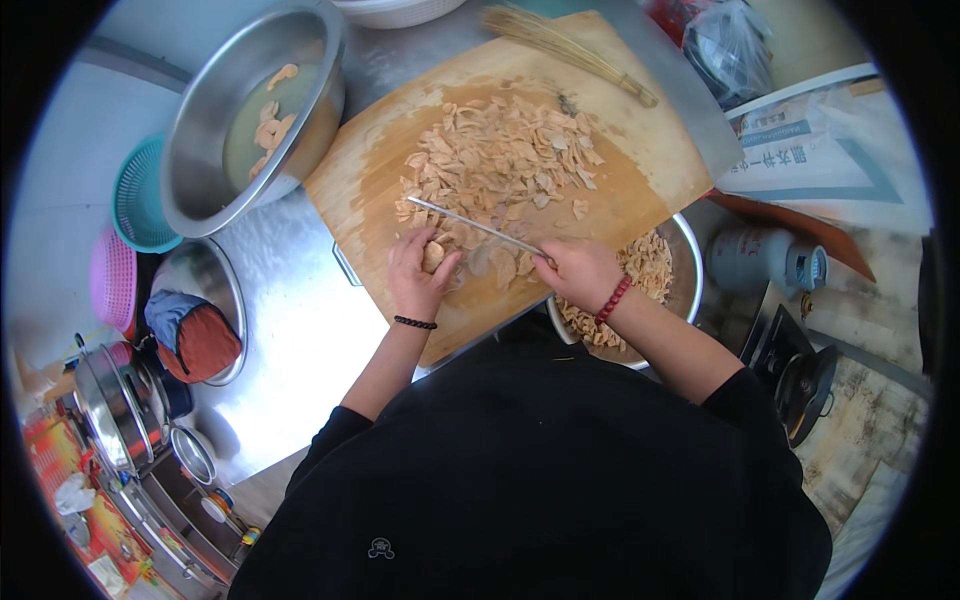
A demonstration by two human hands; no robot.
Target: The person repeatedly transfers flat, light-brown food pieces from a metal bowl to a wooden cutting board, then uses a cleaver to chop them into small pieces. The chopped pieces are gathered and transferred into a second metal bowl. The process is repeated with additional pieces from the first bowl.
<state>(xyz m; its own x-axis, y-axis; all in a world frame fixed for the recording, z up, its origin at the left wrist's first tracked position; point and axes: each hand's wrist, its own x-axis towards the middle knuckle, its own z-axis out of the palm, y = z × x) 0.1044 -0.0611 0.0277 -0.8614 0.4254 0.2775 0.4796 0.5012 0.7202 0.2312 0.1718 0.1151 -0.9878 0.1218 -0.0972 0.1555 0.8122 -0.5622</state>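
Note:
My right hand [581,271] grips the handle of a kitchen knife [472,223], whose blade I see nearly edge-on. The blade points left across a wooden cutting board [660,169]. Close by its near side, my left hand [416,277] holds a pale tan piece of food [433,256] down on the board with bent fingers. Thin translucent slices [501,266] lie between my two hands. A broad pile of tan food slices [502,150] spreads over the middle of the board, beyond the knife.
A straw brush [570,54] lies on the board's far edge. At the left a large steel basin [176,172] holds liquid and several tan pieces. A metal bowl of cut strips [646,262] sits below the board's right edge. Farther right stands a gas cylinder [750,255].

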